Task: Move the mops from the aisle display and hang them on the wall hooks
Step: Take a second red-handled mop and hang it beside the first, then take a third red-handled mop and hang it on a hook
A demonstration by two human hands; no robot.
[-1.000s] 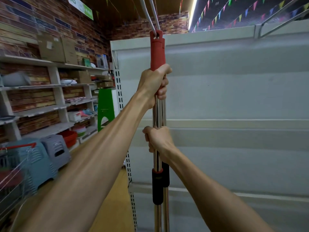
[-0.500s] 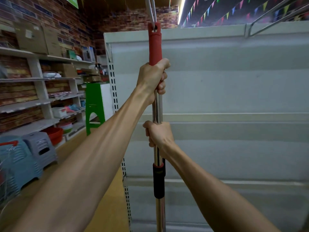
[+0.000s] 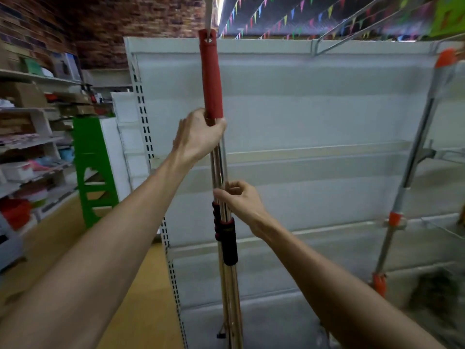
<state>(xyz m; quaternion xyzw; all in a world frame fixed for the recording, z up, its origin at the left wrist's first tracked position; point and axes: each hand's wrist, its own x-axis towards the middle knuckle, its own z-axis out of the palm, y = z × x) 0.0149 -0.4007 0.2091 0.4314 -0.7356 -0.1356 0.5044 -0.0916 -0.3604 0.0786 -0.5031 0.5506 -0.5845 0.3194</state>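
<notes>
red foam tops the mop (image 3: 211,79) at the centre of the frame, upright, its top eye on a hook (image 3: 208,11) at the top edge. your left hand (image 3: 198,137) wraps the shaft right at the foam's lower end, fingers curled round it. your right hand (image 3: 242,201) sits lower, just above the black collar (image 3: 230,244), fingers half curled with the tips on the chrome pole (image 3: 218,170); whether it truly clamps, i cannot tell. behind stands a white panel (image 3: 314,109). a second mop (image 3: 417,147) with orange fittings leans at the right. a green stool (image 3: 94,157) stands at the left.
</notes>
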